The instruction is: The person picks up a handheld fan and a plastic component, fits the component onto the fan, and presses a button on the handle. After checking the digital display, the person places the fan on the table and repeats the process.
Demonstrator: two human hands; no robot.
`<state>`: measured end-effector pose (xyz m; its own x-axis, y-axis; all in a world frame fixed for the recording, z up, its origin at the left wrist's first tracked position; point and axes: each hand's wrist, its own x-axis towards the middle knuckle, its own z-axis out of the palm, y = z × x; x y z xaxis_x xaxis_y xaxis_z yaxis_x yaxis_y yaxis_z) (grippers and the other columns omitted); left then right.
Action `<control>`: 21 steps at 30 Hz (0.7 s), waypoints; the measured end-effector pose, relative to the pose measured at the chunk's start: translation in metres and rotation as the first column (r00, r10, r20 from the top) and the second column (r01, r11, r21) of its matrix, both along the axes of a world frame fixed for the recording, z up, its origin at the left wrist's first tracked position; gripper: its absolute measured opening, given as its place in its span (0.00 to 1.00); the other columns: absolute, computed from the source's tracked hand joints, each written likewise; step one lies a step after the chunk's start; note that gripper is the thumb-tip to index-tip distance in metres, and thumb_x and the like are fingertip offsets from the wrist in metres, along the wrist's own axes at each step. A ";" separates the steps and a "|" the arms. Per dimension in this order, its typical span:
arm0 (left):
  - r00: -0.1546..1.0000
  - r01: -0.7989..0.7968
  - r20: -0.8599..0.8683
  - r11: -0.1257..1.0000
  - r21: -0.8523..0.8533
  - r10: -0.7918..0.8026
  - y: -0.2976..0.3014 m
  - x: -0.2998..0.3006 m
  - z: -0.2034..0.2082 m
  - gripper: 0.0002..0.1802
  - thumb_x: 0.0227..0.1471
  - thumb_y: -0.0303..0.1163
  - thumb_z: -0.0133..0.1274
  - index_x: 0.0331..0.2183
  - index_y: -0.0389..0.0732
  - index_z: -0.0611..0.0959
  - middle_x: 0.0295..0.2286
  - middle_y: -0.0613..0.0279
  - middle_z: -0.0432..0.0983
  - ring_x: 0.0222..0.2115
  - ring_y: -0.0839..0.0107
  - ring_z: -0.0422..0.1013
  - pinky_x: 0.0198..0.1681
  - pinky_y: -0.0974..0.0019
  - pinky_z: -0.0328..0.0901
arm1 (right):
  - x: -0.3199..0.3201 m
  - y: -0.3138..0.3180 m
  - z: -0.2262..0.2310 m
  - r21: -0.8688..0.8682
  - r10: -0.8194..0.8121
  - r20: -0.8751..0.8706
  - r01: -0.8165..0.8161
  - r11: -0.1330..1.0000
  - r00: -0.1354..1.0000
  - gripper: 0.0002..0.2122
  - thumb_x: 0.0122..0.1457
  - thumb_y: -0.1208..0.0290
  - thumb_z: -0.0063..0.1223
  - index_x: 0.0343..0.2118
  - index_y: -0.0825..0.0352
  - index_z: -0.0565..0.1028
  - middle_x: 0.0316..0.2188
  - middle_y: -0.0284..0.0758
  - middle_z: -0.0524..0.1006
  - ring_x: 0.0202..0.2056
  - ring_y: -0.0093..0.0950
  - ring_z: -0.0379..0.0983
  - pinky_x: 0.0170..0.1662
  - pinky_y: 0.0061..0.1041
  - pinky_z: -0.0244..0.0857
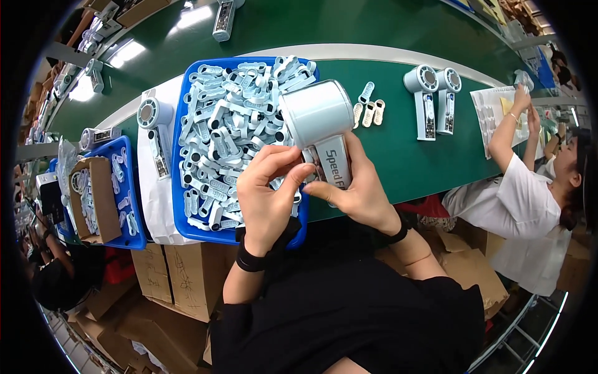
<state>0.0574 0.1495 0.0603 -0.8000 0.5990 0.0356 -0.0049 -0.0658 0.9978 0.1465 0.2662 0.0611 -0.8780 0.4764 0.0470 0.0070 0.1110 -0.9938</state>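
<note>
In front of my chest I hold a pale blue-grey handheld fan with a wide cylindrical head at the top and a short handle below. My right hand is wrapped round the handle from the right, its thumb across the lower front. At the handle's left edge, my left hand is closed, thumb and fingertips pressed against it. Whether a small part sits between those fingertips is hidden. Just behind my left hand stands a blue bin heaped with light blue plastic handle covers.
Two similar fans with exposed electronics lie on the green table. Several loose covers lie nearer. Another fan rests on white paper at the left, beside a smaller blue bin. A co-worker handles a white sheet at the right.
</note>
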 end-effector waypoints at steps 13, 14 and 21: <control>0.998 -0.015 -0.058 0.998 -0.055 0.011 0.003 0.001 0.005 0.08 0.40 0.18 0.57 0.29 0.30 0.80 0.27 0.61 0.74 0.26 0.78 0.70 0.30 0.78 0.65 | -0.001 -0.012 -0.003 0.227 -0.143 0.037 0.131 0.965 0.989 0.31 0.40 0.70 0.64 0.46 0.70 0.58 0.36 0.41 0.69 0.36 0.29 0.70 0.36 0.25 0.65; 0.998 -0.012 -0.058 0.998 -0.055 0.009 0.003 0.002 0.005 0.08 0.40 0.18 0.57 0.29 0.30 0.80 0.27 0.61 0.74 0.26 0.78 0.70 0.30 0.78 0.65 | -0.001 -0.011 -0.003 0.226 -0.146 0.037 0.134 0.965 0.989 0.31 0.40 0.70 0.64 0.46 0.70 0.58 0.36 0.41 0.69 0.36 0.29 0.70 0.36 0.25 0.65; 0.901 0.184 0.342 0.949 0.255 -0.266 0.008 -0.008 0.010 0.31 0.35 0.26 0.64 0.44 0.30 0.70 0.36 0.55 0.72 0.39 0.67 0.70 0.45 0.66 0.64 | 0.007 0.000 0.012 -0.089 0.156 -0.025 -0.158 0.983 0.987 0.30 0.42 0.74 0.58 0.49 0.72 0.57 0.34 0.37 0.69 0.33 0.23 0.69 0.34 0.20 0.63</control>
